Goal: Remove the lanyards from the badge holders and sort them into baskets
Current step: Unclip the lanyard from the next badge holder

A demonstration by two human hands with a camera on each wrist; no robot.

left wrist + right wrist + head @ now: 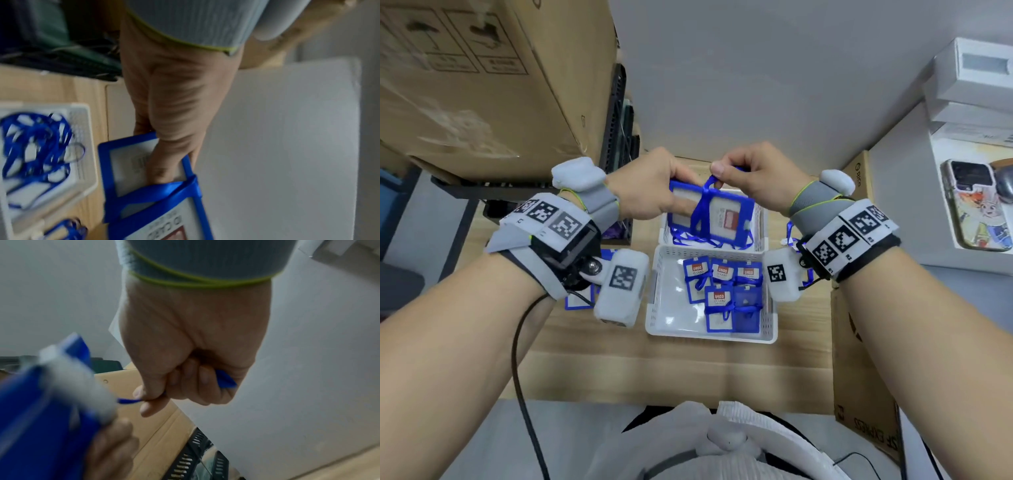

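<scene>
Centre of the head view: a flat rectangular badge holder (726, 219) with a glossy blue plastic frame and a clear window is held up in the air above the far basket (759, 219). A white card with a red block shows through the window. A thin, satiny blue lanyard (703, 205) crosses the holder's face as a flat ribbon and rises to a small loop at the top edge.

The left hand (654, 188) grips the holder's left end, thumb laid flat across the clear window and fingers curled behind the frame. The left wrist view shows that thumb pressing on the window just above the ribbon. The right hand (750, 181) is closed in a loose fist, thumb and forefinger pinching the lanyard's loop at the holder's top edge. In the right wrist view a short blue strip runs out from that pinch, and more blue ribbon shows under the curled fingers (203, 376). Both wrists are raised and angled in toward each other, knuckles nearly meeting in the middle of the frame.

Below the hands sit two white plastic baskets with perforated, mesh-like walls, one directly behind the other on a pale wood-grain table (688, 370). The far basket holds a loose tangle of blue ribbon. The near basket (654, 308) holds several blue-framed holders lying flat, some with ribbon on them. Corrugated cardboard boxes (465, 85) fill the upper left, and a phone (976, 205) in a cartoon-printed case lies at the right edge.
</scene>
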